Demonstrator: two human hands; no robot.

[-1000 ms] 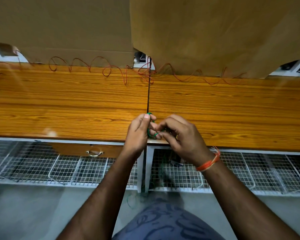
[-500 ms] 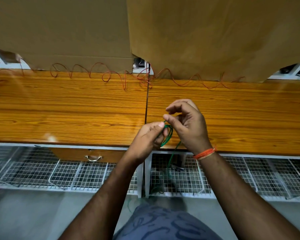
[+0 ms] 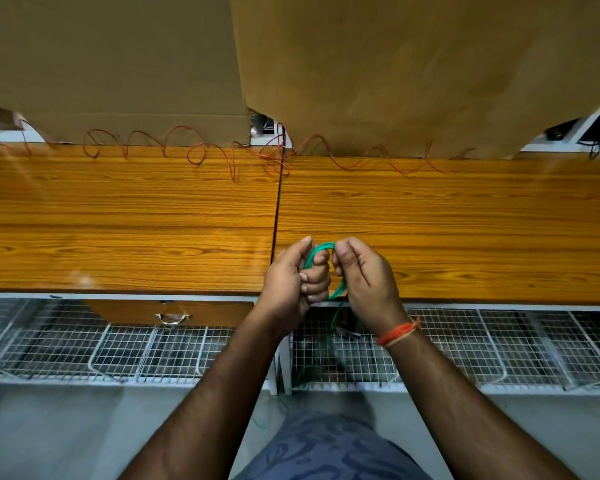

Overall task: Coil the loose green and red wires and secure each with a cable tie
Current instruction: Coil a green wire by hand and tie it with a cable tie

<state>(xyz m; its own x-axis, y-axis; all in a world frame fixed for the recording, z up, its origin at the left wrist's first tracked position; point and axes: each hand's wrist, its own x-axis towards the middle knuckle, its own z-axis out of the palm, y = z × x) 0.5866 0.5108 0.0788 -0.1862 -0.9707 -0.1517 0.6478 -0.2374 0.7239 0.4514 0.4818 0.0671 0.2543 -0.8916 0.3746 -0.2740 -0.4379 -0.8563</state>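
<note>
While no writing shows, both hands' fingers, left hand (image 3: 291, 278) and right hand (image 3: 364, 275), clenched around green wire (image 3: 321, 249).

Single view only, from the camera on your head. It looked forward and steeply down over your forearms, close to your left hand (image 3: 293, 275) and right hand (image 3: 362, 278) at centre frame. The wide lens bowed the wooden desk (image 3: 125, 223) across the middle. Cardboard sheets (image 3: 413, 71) filled the top; wire racks (image 3: 153, 344) and your lap sat lowest.
</note>
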